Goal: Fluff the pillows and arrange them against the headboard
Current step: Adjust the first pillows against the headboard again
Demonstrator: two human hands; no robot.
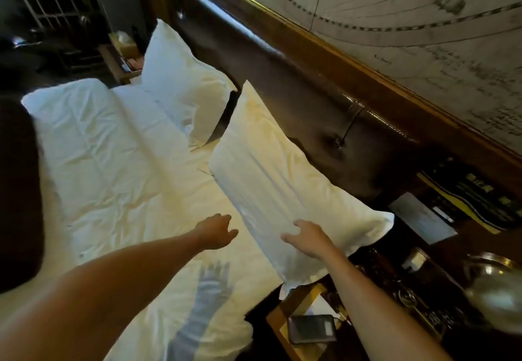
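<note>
Two white pillows lean against the dark padded headboard (296, 78). The near pillow (276, 168) stands tilted, its lower corner hanging past the bed's edge. The far pillow (183, 84) rests beyond it with a small gap between them. My right hand (308, 238) lies on the near pillow's lower end, fingers spread and nothing gripped. My left hand (216, 231) hovers over the white sheet (118, 163) just left of that pillow, fingers loosely curled and empty.
A wooden bedside table (285, 321) at the lower right carries a phone (312, 328) and papers. Further right stand a metal bowl (497, 284) and small items. Another bedside table (121, 55) sits beyond the far pillow. A map-patterned wall rises above the headboard.
</note>
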